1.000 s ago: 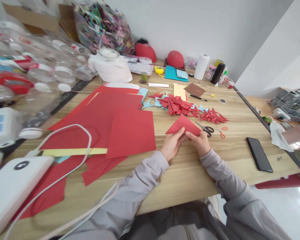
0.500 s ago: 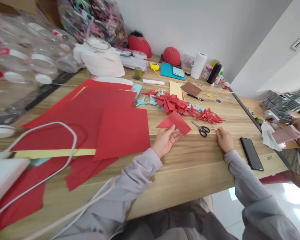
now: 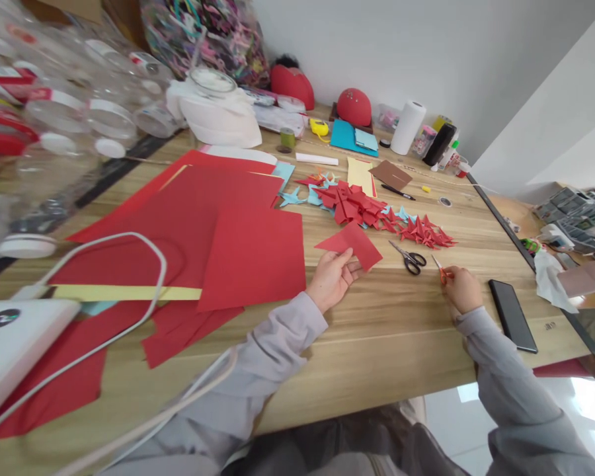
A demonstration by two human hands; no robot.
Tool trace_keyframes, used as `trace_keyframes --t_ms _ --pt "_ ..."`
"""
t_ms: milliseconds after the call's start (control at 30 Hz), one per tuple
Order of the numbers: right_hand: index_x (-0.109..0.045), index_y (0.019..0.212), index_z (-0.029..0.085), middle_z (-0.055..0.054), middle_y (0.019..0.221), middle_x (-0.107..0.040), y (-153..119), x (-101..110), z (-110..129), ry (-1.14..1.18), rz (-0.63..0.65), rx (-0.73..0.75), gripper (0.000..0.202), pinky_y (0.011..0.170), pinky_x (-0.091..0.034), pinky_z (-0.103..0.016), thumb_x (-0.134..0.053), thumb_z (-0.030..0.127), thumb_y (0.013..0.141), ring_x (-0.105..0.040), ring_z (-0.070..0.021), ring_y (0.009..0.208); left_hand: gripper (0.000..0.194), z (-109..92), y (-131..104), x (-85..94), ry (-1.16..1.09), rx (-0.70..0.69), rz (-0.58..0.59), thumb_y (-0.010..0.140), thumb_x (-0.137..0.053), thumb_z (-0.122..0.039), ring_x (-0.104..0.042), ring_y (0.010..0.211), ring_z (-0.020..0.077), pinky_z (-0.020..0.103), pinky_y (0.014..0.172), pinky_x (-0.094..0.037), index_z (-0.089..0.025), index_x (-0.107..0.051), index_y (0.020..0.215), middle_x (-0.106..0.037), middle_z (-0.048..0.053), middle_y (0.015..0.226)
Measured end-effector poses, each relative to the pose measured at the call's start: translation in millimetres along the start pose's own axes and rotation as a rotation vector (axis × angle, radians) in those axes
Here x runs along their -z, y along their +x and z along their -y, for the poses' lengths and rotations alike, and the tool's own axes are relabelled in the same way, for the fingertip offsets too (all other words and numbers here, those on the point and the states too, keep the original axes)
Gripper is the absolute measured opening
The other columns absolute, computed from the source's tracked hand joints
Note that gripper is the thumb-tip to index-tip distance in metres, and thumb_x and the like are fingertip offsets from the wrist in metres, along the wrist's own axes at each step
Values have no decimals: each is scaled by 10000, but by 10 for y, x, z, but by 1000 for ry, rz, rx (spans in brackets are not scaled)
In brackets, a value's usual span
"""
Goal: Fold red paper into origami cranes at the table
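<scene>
Between the thumb and fingers of my left hand [image 3: 331, 279] is a folded piece of red paper [image 3: 356, 243], held just above the table. My right hand [image 3: 462, 289] is closed round the orange handles of small scissors [image 3: 440, 268], whose blades point away from me to the left. Black-handled scissors [image 3: 410, 258] lie between my two hands. Behind the held paper is a heap of folded red paper pieces [image 3: 352, 203] with some light blue ones among them. Large red paper sheets [image 3: 258, 258] lie left of my left hand.
A phone [image 3: 512, 316] lies right of my right hand. A white cable [image 3: 153, 248] loops over the sheets from a white device [image 3: 24, 337]. Clear plastic bottles [image 3: 59, 109] crowd the left. Along the wall stand a white paper roll [image 3: 409, 127] and red domes [image 3: 354, 107].
My right hand has lifted a little and the small orange scissors show more clearly in it. My left hand keeps hold of the red paper. The whole view has shifted slightly.
</scene>
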State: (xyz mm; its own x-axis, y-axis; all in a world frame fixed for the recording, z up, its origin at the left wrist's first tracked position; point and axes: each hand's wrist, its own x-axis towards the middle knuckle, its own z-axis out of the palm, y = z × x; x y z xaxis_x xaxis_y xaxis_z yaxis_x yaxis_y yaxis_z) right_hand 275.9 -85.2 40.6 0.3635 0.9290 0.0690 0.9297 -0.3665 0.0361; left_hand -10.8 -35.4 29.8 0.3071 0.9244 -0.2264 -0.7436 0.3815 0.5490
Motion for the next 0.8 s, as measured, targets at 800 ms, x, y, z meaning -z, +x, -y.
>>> trace_keyframes --t_ms 800 --pt "-591 921 170 13 685 -626 -281 89 1437 1772 626 153 331 303 -190 -166 -708 311 645 -323 -12 332 197 -138 20 31 -120 47 -111 657 -646 15 -615 565 81 176 556 -514 -102 -535 544 -635 7 588"
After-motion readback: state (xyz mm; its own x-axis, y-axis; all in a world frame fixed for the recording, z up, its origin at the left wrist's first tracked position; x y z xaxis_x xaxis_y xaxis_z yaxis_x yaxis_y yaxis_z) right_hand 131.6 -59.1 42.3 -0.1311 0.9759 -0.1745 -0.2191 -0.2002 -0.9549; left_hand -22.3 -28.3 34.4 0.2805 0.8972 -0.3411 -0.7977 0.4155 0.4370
